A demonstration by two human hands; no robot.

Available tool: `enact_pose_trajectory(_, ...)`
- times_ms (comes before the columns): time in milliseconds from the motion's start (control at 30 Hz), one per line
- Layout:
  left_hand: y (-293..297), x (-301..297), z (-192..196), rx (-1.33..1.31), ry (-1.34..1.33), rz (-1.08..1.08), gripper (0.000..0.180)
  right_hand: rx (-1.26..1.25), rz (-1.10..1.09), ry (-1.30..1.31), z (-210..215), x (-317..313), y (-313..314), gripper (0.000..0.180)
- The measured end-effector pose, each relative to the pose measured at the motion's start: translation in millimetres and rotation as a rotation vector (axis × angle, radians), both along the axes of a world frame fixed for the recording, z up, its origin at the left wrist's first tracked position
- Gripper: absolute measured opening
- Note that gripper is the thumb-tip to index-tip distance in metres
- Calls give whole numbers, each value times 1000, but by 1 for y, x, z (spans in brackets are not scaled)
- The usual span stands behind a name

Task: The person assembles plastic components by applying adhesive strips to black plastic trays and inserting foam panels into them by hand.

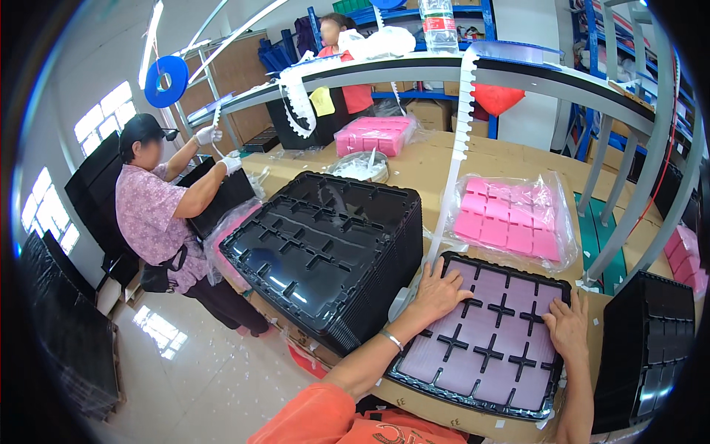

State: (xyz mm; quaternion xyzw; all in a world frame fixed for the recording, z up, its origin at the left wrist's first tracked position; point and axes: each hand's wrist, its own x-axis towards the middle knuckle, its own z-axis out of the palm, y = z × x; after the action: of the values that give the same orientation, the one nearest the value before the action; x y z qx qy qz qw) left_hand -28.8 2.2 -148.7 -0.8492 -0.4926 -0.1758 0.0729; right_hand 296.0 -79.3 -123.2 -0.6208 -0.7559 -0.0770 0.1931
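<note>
In front of me a black plastic tray (pixel 489 354) with raised cross-shaped dividers lies on the cardboard-covered table. Pale pinkish-purple sheeting (pixel 466 325) shows between the dividers. My left hand (pixel 438 294) rests on the tray's upper left corner, fingers spread over the rim and compartments. At the right edge, my right hand (pixel 568 325) touches the rim with fingers apart. Neither hand visibly holds anything. A white notched strip (pixel 452 159) hangs from the overhead shelf down beside my left hand.
A tall stack of black trays (pixel 325 251) stands to the left, another stack (pixel 643 348) at the right. Beyond my tray lie bagged pink foam pieces (pixel 510 218) and a bowl of white pieces (pixel 360 166). Metal bars (pixel 629 170) rise at right. A gloved co-worker (pixel 159 192) stands left.
</note>
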Motion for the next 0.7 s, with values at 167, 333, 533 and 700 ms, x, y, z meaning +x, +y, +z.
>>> enact_pose_trajectory(167, 1, 4, 7, -48, 49, 79, 52, 23, -33, -66, 1, 0, 10, 42)
enact_pose_trajectory(333, -26, -7, 27, 7, -83, 28, 37, 49, -54, 69, 5, 8, -2, 40)
enact_pose_trajectory(533, -70, -40, 26, 31, -367, 51, 23, 38, -287, 331, -6, 65, -25, 38)
enact_pose_trajectory(700, -72, -44, 12, -18, -390, 78, 25, -70, -292, 401, -23, 75, -49, 37)
